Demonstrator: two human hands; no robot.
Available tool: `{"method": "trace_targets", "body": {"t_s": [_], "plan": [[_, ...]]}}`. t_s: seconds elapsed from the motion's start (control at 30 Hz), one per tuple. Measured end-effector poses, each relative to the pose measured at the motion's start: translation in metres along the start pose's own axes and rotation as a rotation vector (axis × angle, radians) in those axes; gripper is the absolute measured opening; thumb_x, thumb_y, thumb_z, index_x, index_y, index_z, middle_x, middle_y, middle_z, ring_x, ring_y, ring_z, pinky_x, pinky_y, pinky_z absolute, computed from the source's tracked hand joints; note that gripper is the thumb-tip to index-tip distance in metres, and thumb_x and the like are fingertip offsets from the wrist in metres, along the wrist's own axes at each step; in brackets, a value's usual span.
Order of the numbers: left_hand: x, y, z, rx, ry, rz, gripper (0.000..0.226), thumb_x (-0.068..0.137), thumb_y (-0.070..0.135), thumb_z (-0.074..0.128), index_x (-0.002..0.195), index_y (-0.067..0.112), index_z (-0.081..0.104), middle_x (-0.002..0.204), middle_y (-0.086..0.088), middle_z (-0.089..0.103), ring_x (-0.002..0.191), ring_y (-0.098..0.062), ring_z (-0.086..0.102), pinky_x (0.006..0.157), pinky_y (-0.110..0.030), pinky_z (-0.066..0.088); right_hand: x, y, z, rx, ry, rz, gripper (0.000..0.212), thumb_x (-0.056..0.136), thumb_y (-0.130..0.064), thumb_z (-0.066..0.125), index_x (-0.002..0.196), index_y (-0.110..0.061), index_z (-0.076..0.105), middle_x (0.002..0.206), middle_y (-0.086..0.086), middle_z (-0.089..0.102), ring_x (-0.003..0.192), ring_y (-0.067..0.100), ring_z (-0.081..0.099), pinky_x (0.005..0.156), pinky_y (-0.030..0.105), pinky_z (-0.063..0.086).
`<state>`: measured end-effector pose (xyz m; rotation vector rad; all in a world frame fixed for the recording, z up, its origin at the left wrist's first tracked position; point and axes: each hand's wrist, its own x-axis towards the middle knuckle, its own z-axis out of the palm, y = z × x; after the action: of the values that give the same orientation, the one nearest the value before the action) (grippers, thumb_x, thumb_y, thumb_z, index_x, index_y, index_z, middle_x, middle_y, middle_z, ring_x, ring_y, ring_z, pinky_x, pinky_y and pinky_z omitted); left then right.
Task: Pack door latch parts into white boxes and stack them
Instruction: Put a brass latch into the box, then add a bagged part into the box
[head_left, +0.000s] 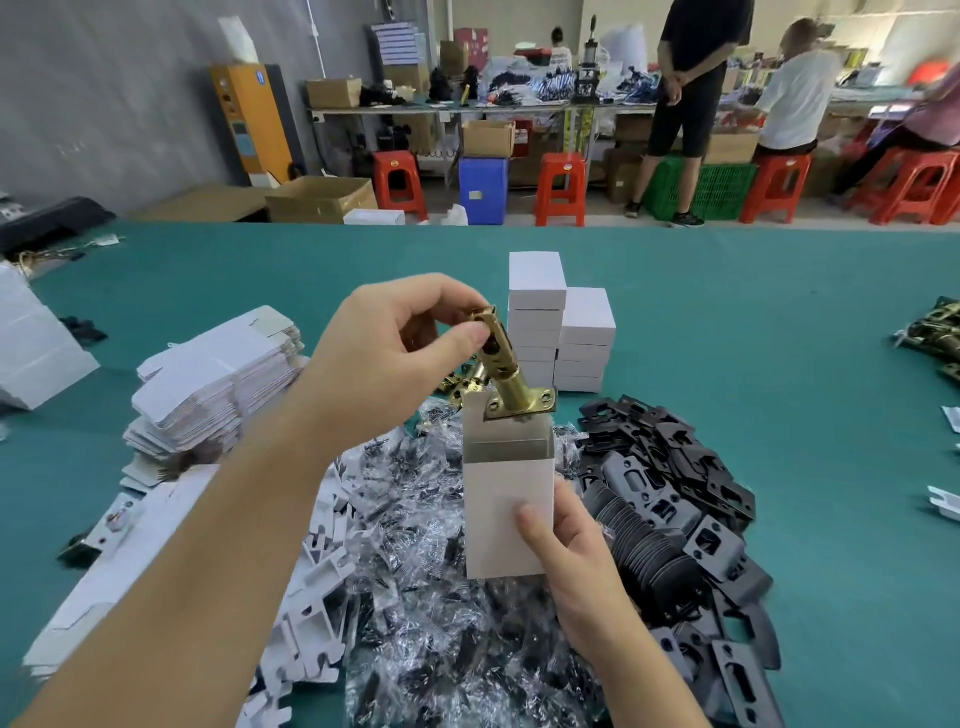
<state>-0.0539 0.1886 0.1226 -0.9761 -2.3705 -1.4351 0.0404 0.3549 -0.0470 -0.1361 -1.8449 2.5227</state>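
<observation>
above the green table (727, 322), the left hand (384, 353) pinches the tail of a brass door latch (506, 374), its faceplate tilted at the mouth of an open white box (509, 499) that the right hand (576, 561) grips round its lower half. the latch looks solid, heavy and smooth, likely slippery, so the barrel suits a firmer hold. the thin carton would crush under a hard squeeze. packed boxes (558, 332) stand stacked behind.

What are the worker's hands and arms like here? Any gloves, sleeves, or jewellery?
Both hands are bare: no gloves on the left hand or the right hand. The forearms are uncovered too, with no sleeve showing anywhere in view. No watch, bracelet or ring can be seen, and the fingernails look short and unpainted.
</observation>
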Motion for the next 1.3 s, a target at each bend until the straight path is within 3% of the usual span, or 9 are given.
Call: {"method": "trace_targets", "body": {"t_s": [0.17,0.3,0.4,0.5,0.7,0.93,1.03,1.13,1.3], "plan": [[-0.017,-0.013,0.011,0.073,0.012,-0.061,0.008,0.093,0.024,0.071,0.094,0.031,0.074,0.069,0.000,0.068,0.053,-0.017,0.044,0.052,-0.026,0.035,0.000,0.001,0.001,0.035,-0.015,0.016,0.064,0.069,-0.071,0.083,0.121,-0.037,0.067,0.114,0.005,0.073,0.096,0.019,0.072,0.073,0.037,0.061],[-0.026,-0.011,0.018,0.134,0.003,-0.099,0.007,0.093,0.022,0.072,0.092,0.029,0.073,0.060,0.015,0.060,0.051,-0.004,0.044,0.051,-0.012,0.033,0.000,0.001,0.001,0.016,0.028,-0.032,0.062,0.066,-0.072,0.084,0.115,-0.038,0.068,0.110,0.003,0.074,0.096,0.020,0.073,0.071,0.035,0.061],[-0.027,-0.005,0.027,0.244,-0.055,-0.084,0.009,0.090,0.022,0.075,0.092,0.030,0.072,0.087,0.016,0.062,0.077,-0.005,0.052,0.071,-0.014,0.039,-0.001,0.000,0.003,-0.018,0.025,-0.076,0.056,0.067,-0.069,0.085,0.113,-0.042,0.067,0.110,0.001,0.075,0.097,0.020,0.074,0.073,0.035,0.061],[-0.029,-0.004,0.037,0.343,-0.121,-0.084,0.006,0.088,0.028,0.077,0.094,0.028,0.077,0.113,0.005,0.051,0.115,-0.012,0.040,0.099,-0.017,0.029,-0.001,0.000,0.003,-0.009,0.018,-0.088,0.059,0.066,-0.066,0.088,0.116,-0.042,0.068,0.112,0.002,0.075,0.098,0.019,0.074,0.074,0.033,0.061],[-0.035,-0.012,0.045,0.225,-0.190,-0.231,0.009,0.088,0.033,0.076,0.085,0.039,0.071,0.130,0.009,0.042,0.133,-0.005,0.026,0.111,-0.027,0.019,0.001,0.002,-0.001,0.003,0.045,-0.119,0.059,0.066,-0.059,0.090,0.117,-0.036,0.072,0.108,0.004,0.076,0.095,0.018,0.074,0.072,0.030,0.060],[-0.037,-0.037,0.042,0.327,-0.194,-0.225,0.015,0.095,0.026,0.068,0.084,0.036,0.067,0.117,0.017,0.050,0.120,-0.003,0.039,0.099,-0.023,0.028,0.003,0.010,-0.003,-0.328,0.124,-0.165,0.049,0.071,-0.060,0.076,0.113,-0.038,0.067,0.101,-0.013,0.074,0.090,0.010,0.071,0.068,0.028,0.060],[-0.037,-0.049,0.032,0.280,-0.034,-0.258,0.011,0.095,0.023,0.066,0.089,0.030,0.070,0.107,0.019,0.059,0.102,0.005,0.053,0.084,-0.015,0.039,0.002,0.013,-0.005,-0.476,0.117,-0.177,0.046,0.073,-0.064,0.073,0.112,-0.042,0.062,0.100,-0.021,0.071,0.089,0.006,0.068,0.068,0.025,0.059],[-0.035,-0.076,0.012,0.380,0.120,-0.393,0.017,0.098,0.020,0.062,0.086,0.031,0.066,0.094,0.011,0.067,0.080,-0.003,0.060,0.064,-0.019,0.044,0.003,0.017,-0.008,-0.573,0.086,-0.179,0.041,0.084,-0.050,0.079,0.119,-0.043,0.058,0.099,-0.021,0.071,0.091,0.003,0.067,0.070,0.024,0.059],[-0.045,-0.139,-0.022,0.801,-0.083,-0.701,0.030,0.099,0.022,0.056,0.127,0.026,0.065,0.131,-0.006,0.063,0.068,-0.020,0.065,0.063,-0.031,0.048,0.005,0.020,-0.009,-0.571,0.095,-0.155,0.045,0.084,-0.051,0.078,0.123,-0.036,0.060,0.102,-0.013,0.073,0.092,0.001,0.069,0.074,0.028,0.063]]}}
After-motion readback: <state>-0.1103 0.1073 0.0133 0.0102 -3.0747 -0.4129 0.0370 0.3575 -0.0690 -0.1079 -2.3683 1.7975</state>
